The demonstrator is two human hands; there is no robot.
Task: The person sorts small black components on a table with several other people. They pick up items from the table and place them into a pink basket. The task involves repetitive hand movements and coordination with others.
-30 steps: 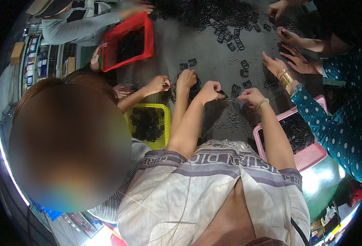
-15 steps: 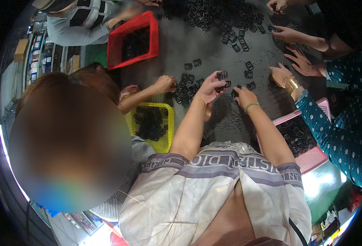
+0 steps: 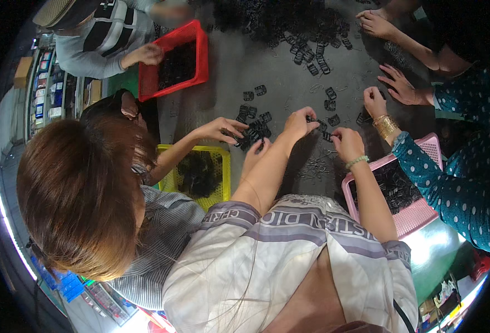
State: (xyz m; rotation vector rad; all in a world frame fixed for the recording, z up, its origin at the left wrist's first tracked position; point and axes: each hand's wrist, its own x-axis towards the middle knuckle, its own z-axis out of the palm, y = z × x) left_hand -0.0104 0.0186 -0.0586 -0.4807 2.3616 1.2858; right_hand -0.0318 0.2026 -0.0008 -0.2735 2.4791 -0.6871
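Black piece [image 3: 311,118] pinched in the curled fingers of the left hand [image 3: 300,124], just above the dark table [image 3: 228,72]! Close beside it, the right hand [image 3: 349,143] grips a second piece [image 3: 327,135] at its fingertips. Small metal bits [image 3: 317,165] lie nearer the body; a co-worker's hand [image 3: 222,131] works leftward, over the yellow basket's [image 3: 226,172] far side; pink basket [image 3: 417,219] to the right.

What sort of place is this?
Likely a small workshop doing hand assembly or sorting: a shared dark table, small black pieces piled on it, and a red basket, yellow basket and pink basket of dark items.
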